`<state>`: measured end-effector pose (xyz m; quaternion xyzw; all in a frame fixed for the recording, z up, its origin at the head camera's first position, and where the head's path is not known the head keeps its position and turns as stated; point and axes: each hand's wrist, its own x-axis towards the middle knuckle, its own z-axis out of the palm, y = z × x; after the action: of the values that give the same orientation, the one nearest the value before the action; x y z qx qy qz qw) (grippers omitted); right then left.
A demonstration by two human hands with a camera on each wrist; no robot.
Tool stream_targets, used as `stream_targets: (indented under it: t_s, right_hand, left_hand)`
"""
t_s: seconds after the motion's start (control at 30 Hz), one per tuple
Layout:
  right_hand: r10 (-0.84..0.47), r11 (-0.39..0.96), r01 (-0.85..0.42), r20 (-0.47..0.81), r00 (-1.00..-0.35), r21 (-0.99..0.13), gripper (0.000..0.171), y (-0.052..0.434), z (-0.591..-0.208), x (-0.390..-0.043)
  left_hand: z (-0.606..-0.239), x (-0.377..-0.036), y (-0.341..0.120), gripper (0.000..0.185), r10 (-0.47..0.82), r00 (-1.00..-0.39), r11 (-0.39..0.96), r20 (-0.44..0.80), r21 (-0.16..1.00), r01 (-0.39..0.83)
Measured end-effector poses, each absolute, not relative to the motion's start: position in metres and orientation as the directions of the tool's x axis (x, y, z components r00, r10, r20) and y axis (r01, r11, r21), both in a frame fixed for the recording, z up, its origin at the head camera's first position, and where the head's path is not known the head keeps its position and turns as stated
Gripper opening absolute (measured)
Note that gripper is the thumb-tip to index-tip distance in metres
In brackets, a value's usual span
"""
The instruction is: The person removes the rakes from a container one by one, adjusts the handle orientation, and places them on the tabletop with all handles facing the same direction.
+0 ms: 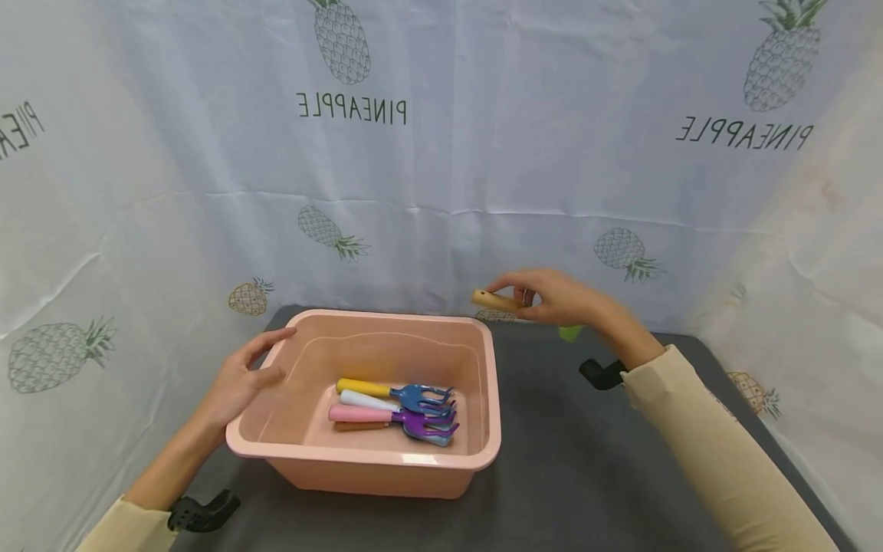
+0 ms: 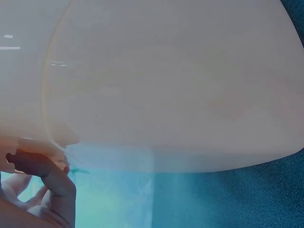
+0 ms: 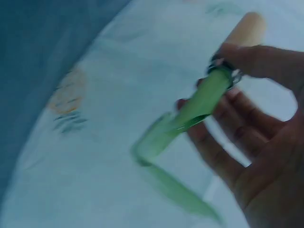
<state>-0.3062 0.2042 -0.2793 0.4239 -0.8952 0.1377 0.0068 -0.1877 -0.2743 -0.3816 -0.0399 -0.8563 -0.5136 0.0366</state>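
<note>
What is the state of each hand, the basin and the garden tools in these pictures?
left hand: fingers straight, resting on the basin's left rim.
right hand: grips the green rake, raised above the table.
green rake: held, wooden handle toward the basin.
pink basin: upright on the dark table.
coloured rakes: lying together inside the basin.

A tub (image 1: pixel 491 399) is set on the table (image 1: pixel 586 460). Four small rakes (image 1: pixel 396 410) are laid inside it. Right of it, behind, a fifth rake (image 1: pixel 498 300) is held up.
</note>
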Motion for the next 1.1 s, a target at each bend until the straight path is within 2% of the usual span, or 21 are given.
stream_targets:
  t_s: [0.17,0.37,0.53,0.63,0.83,1.1]
  right_hand:
    - [-0.741,0.631,-0.733,0.084,-0.667,-0.254,0.045,0.230,-0.305,-0.321]
    - [-0.696,0.680,-0.676,0.042,-0.717,-0.284,0.041,0.252,-0.353,-0.338]
    - [-0.681,0.689,-0.662,0.049,-0.731,-0.294,0.036,0.262,-0.390,-0.345]
    - [-0.665,0.710,-0.637,0.013,-0.747,-0.300,0.034,0.266,-0.407,-0.346]
    - [-0.593,0.763,-0.520,-0.097,-0.799,-0.383,0.036,0.268,-0.426,-0.343]
    - [-0.603,0.767,-0.542,-0.099,-0.791,-0.343,0.039,0.260,-0.436,-0.345]
  left_hand:
    - [-0.381,-0.188,-0.274,0.061,0.039,-0.993,0.459,0.107,0.881,0.113]
    - [-0.382,-0.188,-0.275,0.060,0.033,-0.992,0.477,0.118,0.871,0.120]
    - [-0.381,-0.187,-0.275,0.060,0.030,-0.994,0.468,0.105,0.878,0.107]
    - [-0.380,-0.188,-0.274,0.060,0.033,-0.995,0.473,0.096,0.875,0.100]
    - [-0.380,-0.192,-0.271,0.059,0.046,-0.994,0.467,0.096,0.878,0.106]
    - [-0.381,-0.188,-0.275,0.059,0.029,-0.994,0.460,0.106,0.881,0.107]
